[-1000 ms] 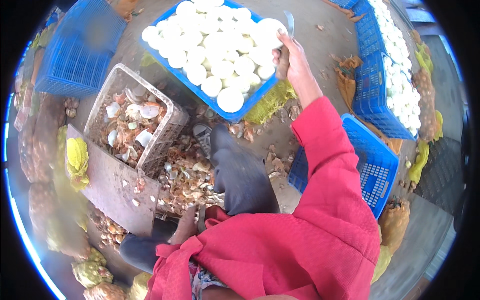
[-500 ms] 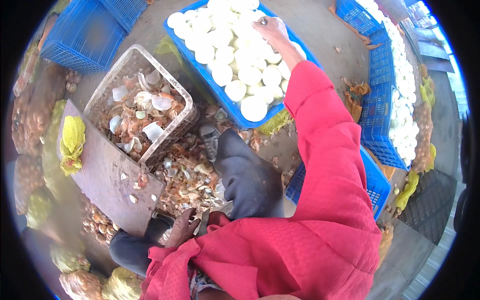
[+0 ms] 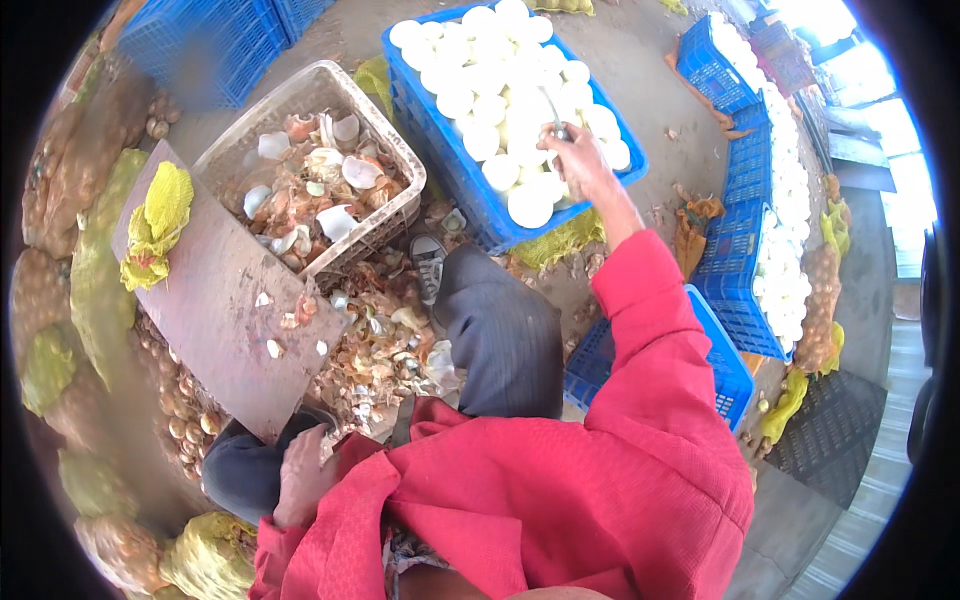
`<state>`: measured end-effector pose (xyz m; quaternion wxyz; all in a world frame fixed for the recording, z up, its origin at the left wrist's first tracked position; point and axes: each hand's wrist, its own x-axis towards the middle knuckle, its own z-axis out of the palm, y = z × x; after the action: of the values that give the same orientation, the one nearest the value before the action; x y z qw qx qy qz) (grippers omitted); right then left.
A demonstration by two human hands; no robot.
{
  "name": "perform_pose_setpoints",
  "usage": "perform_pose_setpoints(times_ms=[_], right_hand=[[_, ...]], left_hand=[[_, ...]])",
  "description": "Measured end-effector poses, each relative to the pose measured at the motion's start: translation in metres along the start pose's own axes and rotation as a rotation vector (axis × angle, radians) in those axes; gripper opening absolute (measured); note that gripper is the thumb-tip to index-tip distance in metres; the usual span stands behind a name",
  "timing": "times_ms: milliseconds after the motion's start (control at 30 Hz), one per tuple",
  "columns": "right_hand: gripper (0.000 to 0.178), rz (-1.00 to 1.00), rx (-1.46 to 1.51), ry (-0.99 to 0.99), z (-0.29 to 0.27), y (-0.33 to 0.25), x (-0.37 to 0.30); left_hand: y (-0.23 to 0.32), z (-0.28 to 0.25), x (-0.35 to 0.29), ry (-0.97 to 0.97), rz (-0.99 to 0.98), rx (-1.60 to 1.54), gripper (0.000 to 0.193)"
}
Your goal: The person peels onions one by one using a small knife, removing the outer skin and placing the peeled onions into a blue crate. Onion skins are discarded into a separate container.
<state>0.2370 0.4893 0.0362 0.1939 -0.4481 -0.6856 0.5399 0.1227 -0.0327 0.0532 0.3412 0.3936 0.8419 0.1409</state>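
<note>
My right hand (image 3: pixel 585 168) is closed on a small knife (image 3: pixel 551 108), its thin blade pointing away over the near right part of a blue crate (image 3: pixel 618 188). Peeled white onions (image 3: pixel 486 108) fill that crate in a heap. Low by my left knee hangs my left hand (image 3: pixel 300 478), blurred, with its fingers hard to make out. Beside it a slanted board (image 3: pixel 235 300) carries a yellow net bag (image 3: pixel 165 215) and a few onion scraps.
A dirty pale crate (image 3: pixel 408 170) holds onion skins, and more skins (image 3: pixel 375 345) cover the floor by my shoe (image 3: pixel 428 268). Filled blue crates (image 3: pixel 728 240) line the right side. Net sacks of onions (image 3: pixel 110 555) and loose unpeeled onions (image 3: pixel 185 410) lie at left.
My right hand has drawn back from the far part of the onion heap toward its near right side. My left hand has shifted left, and the view has turned slightly.
</note>
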Motion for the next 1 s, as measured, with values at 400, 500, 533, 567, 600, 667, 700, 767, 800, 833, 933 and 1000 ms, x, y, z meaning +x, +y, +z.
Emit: perform_pose_setpoints(times_ms=[400,500,533,567,600,667,700,767,800,833,933,1000], right_hand=[[0.032,0.013,0.097,-0.334,0.095,-0.075,-0.127],[0.03,-0.083,0.052,-0.428,0.132,-0.101,-0.148],[0.03,-0.105,0.022,-0.478,0.15,-0.11,-0.156],[0.031,-0.107,0.012,-0.545,0.171,-0.114,-0.164],[0.032,-0.106,0.005,-0.613,0.191,-0.115,-0.173],[0.032,-0.036,-0.052,-0.725,0.244,-0.113,-0.205],[0.033,0.022,-0.077,-0.86,0.267,-0.11,-0.216],[0.03,0.059,-0.048,-1.065,0.303,-0.082,-0.223],[0.03,0.064,-0.1,-1.163,0.317,-0.074,-0.221],[0.03,-0.001,-0.233,-1.135,0.325,-0.056,-0.209],[0.033,-0.036,-0.292,-0.732,0.333,-0.048,-0.158],[0.035,-0.069,-0.327,-0.463,0.322,-0.052,-0.112]], left_hand=[[-0.081,-0.033,-0.112,0.762,-0.417,0.029,0.075],[-0.114,-0.005,-0.143,0.832,-0.399,-0.694,0.082],[-0.124,0.01,-0.154,0.814,-0.374,-1.037,0.081],[-0.141,0.029,-0.171,0.665,-0.399,-1.336,0.076],[-0.165,0.069,-0.191,0.565,-0.514,-1.588,0.069],[-0.198,0.113,-0.204,0.129,-0.681,-1.724,0.056],[-0.211,0.124,-0.205,0.063,-0.895,-1.534,0.045],[-0.256,0.148,-0.201,0.175,-1.06,-1.349,0.036],[-0.277,0.15,-0.195,0.368,-1.036,-1.366,0.035],[-0.29,0.132,-0.178,0.489,-0.941,-1.45,0.041],[-0.31,0.046,-0.115,0.697,-0.799,-1.543,0.046],[-0.349,0.013,-0.072,0.69,-0.643,-1.358,0.041]])
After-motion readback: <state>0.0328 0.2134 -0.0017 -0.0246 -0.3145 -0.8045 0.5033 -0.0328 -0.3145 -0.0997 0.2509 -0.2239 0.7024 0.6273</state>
